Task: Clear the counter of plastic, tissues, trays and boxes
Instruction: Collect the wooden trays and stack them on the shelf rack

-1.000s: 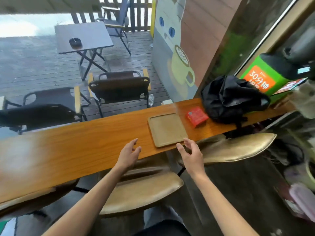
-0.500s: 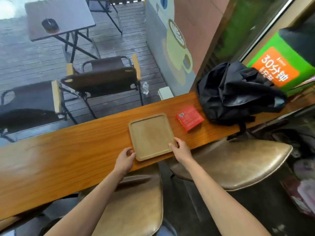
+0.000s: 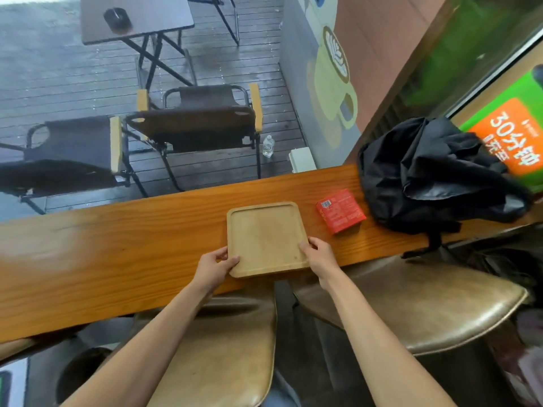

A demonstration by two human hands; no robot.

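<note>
On the wooden counter (image 3: 117, 245), both hands (image 3: 216, 267) (image 3: 318, 255) clasp the tray (image 3: 264, 236) beside a red box (image 3: 340, 210).

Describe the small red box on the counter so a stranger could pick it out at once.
Find the long wooden counter under the window. On it, a black backpack slumps at the right and a square wooden tray lies in the middle, held by both hands. The red box lies flat between them, touching neither: the only red thing there, small, with a white barcode label at one corner.
</note>
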